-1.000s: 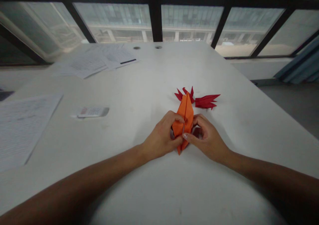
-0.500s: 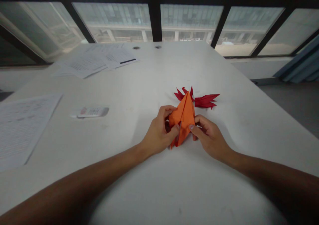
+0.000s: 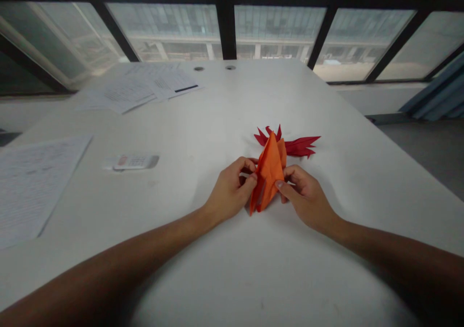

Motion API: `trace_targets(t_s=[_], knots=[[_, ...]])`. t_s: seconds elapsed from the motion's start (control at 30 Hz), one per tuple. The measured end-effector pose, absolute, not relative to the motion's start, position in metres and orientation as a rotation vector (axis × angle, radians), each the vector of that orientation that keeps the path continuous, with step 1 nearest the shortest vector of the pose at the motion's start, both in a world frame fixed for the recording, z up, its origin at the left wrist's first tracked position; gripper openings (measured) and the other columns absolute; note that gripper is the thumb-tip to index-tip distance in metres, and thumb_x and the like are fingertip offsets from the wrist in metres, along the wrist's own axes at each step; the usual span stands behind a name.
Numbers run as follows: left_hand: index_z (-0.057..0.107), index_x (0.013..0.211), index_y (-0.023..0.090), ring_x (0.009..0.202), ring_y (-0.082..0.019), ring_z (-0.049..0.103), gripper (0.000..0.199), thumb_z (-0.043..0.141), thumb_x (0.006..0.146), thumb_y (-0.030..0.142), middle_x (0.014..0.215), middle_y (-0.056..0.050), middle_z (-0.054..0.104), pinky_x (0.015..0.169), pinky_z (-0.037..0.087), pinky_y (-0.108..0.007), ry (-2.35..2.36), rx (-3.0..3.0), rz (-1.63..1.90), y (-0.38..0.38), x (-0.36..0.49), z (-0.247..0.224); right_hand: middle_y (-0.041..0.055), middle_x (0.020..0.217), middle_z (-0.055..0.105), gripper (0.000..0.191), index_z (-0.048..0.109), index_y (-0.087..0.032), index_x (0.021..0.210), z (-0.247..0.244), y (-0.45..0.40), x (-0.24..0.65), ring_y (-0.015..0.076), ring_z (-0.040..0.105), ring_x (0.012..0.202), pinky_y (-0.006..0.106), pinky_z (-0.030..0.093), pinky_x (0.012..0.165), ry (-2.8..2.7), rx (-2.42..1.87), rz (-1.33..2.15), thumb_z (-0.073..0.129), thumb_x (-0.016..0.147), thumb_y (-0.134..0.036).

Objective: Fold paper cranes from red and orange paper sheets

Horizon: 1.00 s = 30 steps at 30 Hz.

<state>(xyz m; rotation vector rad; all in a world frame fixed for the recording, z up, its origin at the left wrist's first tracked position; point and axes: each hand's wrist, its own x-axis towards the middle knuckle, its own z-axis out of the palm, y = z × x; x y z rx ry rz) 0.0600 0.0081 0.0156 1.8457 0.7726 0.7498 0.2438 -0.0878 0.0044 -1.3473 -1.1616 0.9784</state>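
Note:
Between my hands stands a folded piece of orange origami paper (image 3: 270,165), pointed at the top, with split flaps toward me. My left hand (image 3: 232,187) pinches its left edge between thumb and fingers. On the other side, my right hand (image 3: 304,191) grips the lower right flap, thumb in front and fingers behind. Just beyond the orange paper lies a red folded paper figure (image 3: 302,146) with several spiky points; its middle is partly hidden by the orange piece.
A white table (image 3: 203,124) bears everything. To the left lies a small white tube with a grey end (image 3: 136,162), perhaps glue. Printed sheets (image 3: 141,88) overlap at the far left, and another sheet (image 3: 36,187) lies nearer. Windows (image 3: 279,27) stand behind.
The left flap of the orange paper has turned over, showing a smoother front face and a second flap at the right. My left thumb has shifted to the left edge. My right hand stays put.

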Motion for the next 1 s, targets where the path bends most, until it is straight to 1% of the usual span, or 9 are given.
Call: trace_targets(t_s=[0.07, 0.1, 0.23, 0.3, 0.47, 0.6, 0.77, 0.87, 1.0], knots=[[0.054, 0.092, 0.020, 0.082, -0.013, 0.059, 0.002, 0.054, 0.094, 0.021, 0.115, -0.005, 0.062, 0.068, 0.050, -0.025, 0.792, 1.866, 0.784, 0.0085, 0.0605, 0.0150, -0.0035, 0.079, 0.059, 0.015, 0.058, -0.022, 0.092, 0.0053, -0.0876, 0.2437, 0.0099, 0.053, 0.060, 0.025, 0.047, 0.056, -1.161, -1.350, 0.976, 0.067, 0.094, -0.035], [0.055, 0.093, 0.020, 0.082, -0.013, 0.059, 0.003, 0.055, 0.094, 0.022, 0.112, -0.005, 0.061, 0.068, 0.050, -0.025, 0.801, 1.869, 0.812, 0.0090, 0.0606, 0.0144, -0.0036, 0.079, 0.059, 0.016, 0.058, -0.022, 0.092, 0.0060, -0.0875, 0.2437, 0.0099, 0.053, 0.060, 0.025, 0.047, 0.056, -1.157, -1.350, 0.973, 0.067, 0.094, -0.035], [0.054, 0.093, 0.019, 0.069, -0.011, 0.051, 0.011, 0.054, 0.098, 0.029, 0.086, 0.000, 0.056, 0.061, 0.044, -0.023, 0.823, 1.743, 0.860, 0.0116, 0.0598, 0.0105, -0.0034, 0.078, 0.059, 0.018, 0.059, -0.022, 0.089, 0.0078, -0.0868, 0.2436, 0.0102, 0.054, 0.058, 0.025, 0.047, 0.055, -1.118, -1.332, 0.973, 0.069, 0.092, -0.037], [0.054, 0.094, 0.019, 0.066, -0.010, 0.048, 0.014, 0.054, 0.100, 0.032, 0.080, 0.002, 0.055, 0.059, 0.040, -0.022, 0.795, 1.664, 0.841, 0.0128, 0.0594, 0.0089, -0.0034, 0.077, 0.060, 0.019, 0.059, -0.022, 0.090, 0.0071, -0.0863, 0.2441, 0.0105, 0.054, 0.058, 0.025, 0.047, 0.054, -1.101, -1.332, 0.983, 0.069, 0.092, -0.038], [0.053, 0.101, 0.019, 0.072, -0.011, 0.050, 0.014, 0.059, 0.097, 0.031, 0.086, 0.001, 0.059, 0.064, 0.041, -0.023, 0.630, 1.516, 0.821, 0.0149, 0.0591, 0.0111, -0.0031, 0.077, 0.061, 0.020, 0.060, -0.022, 0.094, 0.0033, -0.0852, 0.2463, 0.0115, 0.056, 0.059, 0.026, 0.049, 0.056, -1.088, -1.339, 0.998, 0.068, 0.093, -0.040], [0.058, 0.111, 0.017, 0.079, -0.013, 0.056, 0.026, 0.065, 0.094, 0.037, 0.092, -0.001, 0.061, 0.073, 0.045, -0.025, 0.533, 1.462, 0.781, 0.0166, 0.0577, 0.0167, -0.0019, 0.078, 0.062, 0.024, 0.060, -0.022, 0.095, 0.0049, -0.0849, 0.2465, 0.0120, 0.056, 0.060, 0.026, 0.050, 0.056, -1.096, -1.328, 1.009, 0.068, 0.094, -0.045], [0.056, 0.118, 0.019, 0.071, -0.011, 0.053, 0.037, 0.068, 0.094, 0.044, 0.083, 0.002, 0.057, 0.068, 0.044, -0.024, 0.515, 1.474, 0.738, 0.0163, 0.0581, 0.0177, -0.0024, 0.076, 0.061, 0.027, 0.060, -0.022, 0.091, 0.0092, -0.0851, 0.2454, 0.0128, 0.057, 0.061, 0.027, 0.051, 0.057, -1.122, -1.349, 1.012, 0.064, 0.096, -0.049], [0.056, 0.117, 0.020, 0.072, -0.011, 0.055, 0.036, 0.071, 0.092, 0.042, 0.084, 0.002, 0.059, 0.068, 0.045, -0.023, 0.522, 1.484, 0.731, 0.0160, 0.0598, 0.0157, -0.0023, 0.076, 0.061, 0.027, 0.060, -0.022, 0.090, 0.0090, -0.0852, 0.2458, 0.0135, 0.059, 0.062, 0.027, 0.051, 0.058, -1.130, -1.347, 1.023, 0.063, 0.097, -0.048], [0.057, 0.124, 0.020, 0.069, -0.011, 0.055, 0.035, 0.067, 0.094, 0.037, 0.080, 0.002, 0.060, 0.067, 0.044, -0.024, 0.523, 1.455, 0.716, 0.0168, 0.0603, 0.0133, -0.0041, 0.072, 0.055, 0.024, 0.058, -0.022, 0.085, 0.0068, -0.0851, 0.2479, 0.0128, 0.053, 0.063, 0.026, 0.045, 0.059, -1.144, -1.354, 0.969, 0.061, 0.099, -0.042]])
